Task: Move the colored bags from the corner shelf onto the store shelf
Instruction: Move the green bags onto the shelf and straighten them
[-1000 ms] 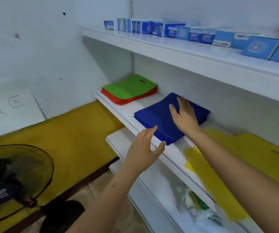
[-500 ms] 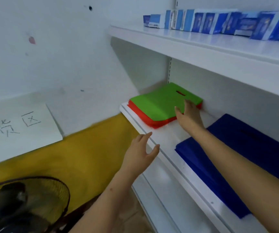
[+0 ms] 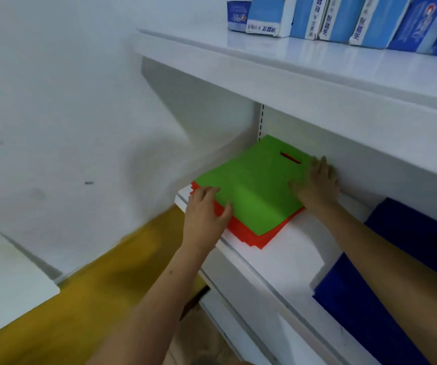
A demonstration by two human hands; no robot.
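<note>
Flat, green bag [image 3: 251, 191], handle slot toward shelf back

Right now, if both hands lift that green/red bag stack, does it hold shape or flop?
Probably flops: the green bags look thin and flat. The stack may shear, since the red bags already sit offset beneath. Likely light, with left hand and right hand at opposite edges.
</note>
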